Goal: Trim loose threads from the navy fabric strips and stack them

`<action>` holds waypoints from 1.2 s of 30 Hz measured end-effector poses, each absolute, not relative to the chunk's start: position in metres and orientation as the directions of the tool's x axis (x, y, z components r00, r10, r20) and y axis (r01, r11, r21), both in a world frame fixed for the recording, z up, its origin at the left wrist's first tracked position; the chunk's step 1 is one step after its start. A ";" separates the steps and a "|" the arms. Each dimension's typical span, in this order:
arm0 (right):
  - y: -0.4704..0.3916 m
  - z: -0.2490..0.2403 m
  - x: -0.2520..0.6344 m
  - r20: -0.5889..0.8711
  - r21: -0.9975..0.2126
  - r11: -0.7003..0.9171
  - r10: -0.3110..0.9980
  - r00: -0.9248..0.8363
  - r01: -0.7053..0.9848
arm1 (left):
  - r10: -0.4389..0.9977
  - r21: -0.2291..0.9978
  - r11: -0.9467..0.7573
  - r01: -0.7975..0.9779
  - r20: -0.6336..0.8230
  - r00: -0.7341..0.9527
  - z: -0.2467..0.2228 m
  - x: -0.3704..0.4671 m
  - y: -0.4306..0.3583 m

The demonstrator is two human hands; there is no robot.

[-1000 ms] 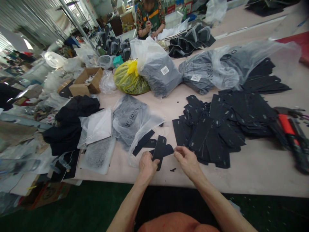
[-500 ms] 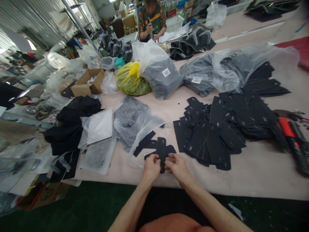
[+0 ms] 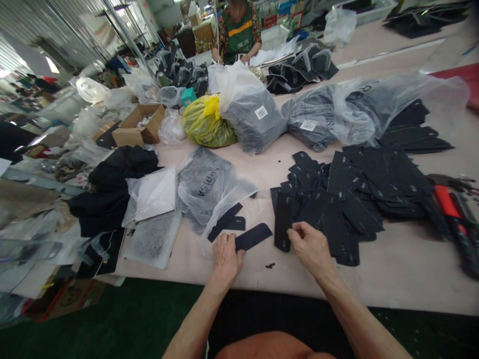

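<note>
My right hand pinches the lower part of a dark strip with a rounded end, at the left edge of a spread pile of similar dark pieces. Near the table's front edge, my left hand is closed at the left end of another dark strip, which slants up to the right. The fingers hide that end. Just beyond it, more dark pieces lie partly under a clear plastic bag marked CAPPISA. Small dark scraps lie between my hands.
Filled plastic bags and a yellow bag stand behind the work area. At the right lies a red-and-black handled tool. A white slab and dark cloth are left. A person works across the table.
My hands have moved apart. The right has carried a dark strip rightward to the pile; the left has shifted slightly left, at the strip that lay beneath. The person opposite has lowered a raised hand.
</note>
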State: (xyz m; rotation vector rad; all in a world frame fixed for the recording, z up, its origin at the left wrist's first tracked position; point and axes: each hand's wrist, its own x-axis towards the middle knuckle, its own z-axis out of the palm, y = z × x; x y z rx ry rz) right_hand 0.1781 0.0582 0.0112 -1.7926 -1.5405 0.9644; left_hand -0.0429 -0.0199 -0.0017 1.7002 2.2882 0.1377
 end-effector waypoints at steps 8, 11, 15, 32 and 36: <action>0.059 0.024 0.191 -0.046 -0.851 -0.141 0.980 0.196 0.506 | 0.906 0.334 0.403 0.852 -0.276 -0.320 -0.004 -0.038 -0.018; 0.032 0.009 0.158 -0.421 -0.879 -0.383 0.903 -0.084 0.285 | 0.947 0.425 0.319 0.847 -0.173 -0.270 0.003 -0.024 -0.025; 0.009 -0.010 0.125 -0.561 -0.795 -0.602 0.774 -0.294 -0.069 | 0.991 0.409 0.041 0.912 0.099 -0.089 0.008 -0.002 -0.039; 0.046 -0.013 0.146 -0.559 -0.794 -0.584 0.810 -0.176 -0.167 | 0.886 0.689 0.358 0.630 -0.037 -0.462 -0.007 -0.043 -0.029; 0.066 -0.001 0.177 -0.371 -0.915 -0.371 0.928 0.031 0.160 | 0.937 0.496 0.226 0.838 0.124 -0.326 -0.008 -0.058 -0.015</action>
